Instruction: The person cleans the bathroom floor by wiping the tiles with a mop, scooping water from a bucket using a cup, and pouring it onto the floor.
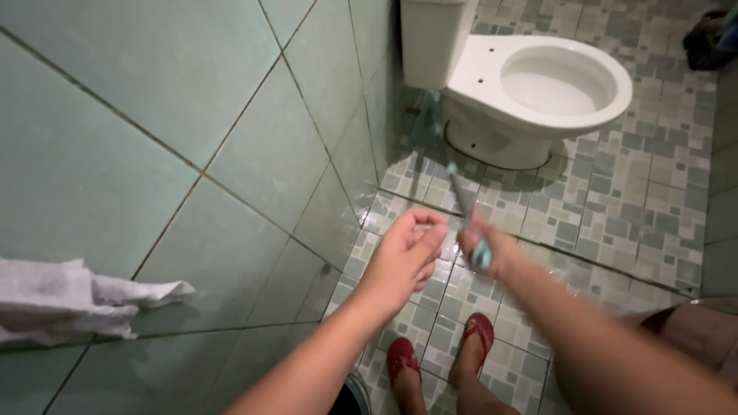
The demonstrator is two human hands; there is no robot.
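1. The right hand (483,244) is smeared by motion, so its fingers cannot be told apart; it is clamped on the lower end of a thin light-blue stick-like tool (463,201), whose kind is too blurred to name.
2. A dark round thing under the left forearm is cut off by the bottom edge.
3. The left hand (406,257) reaches forward just beside the right, fingers loosely curled and holding nothing, near the tool but apart from it.
4. The tool's long axis runs up and away from the right hand, tilted slightly left, towards the white toilet (538,92) well beyond both hands.
5. Red sandals (478,330) stand on the tiled floor (615,200) below the hands.
6. A white cloth (69,300) hangs far left of the left hand.
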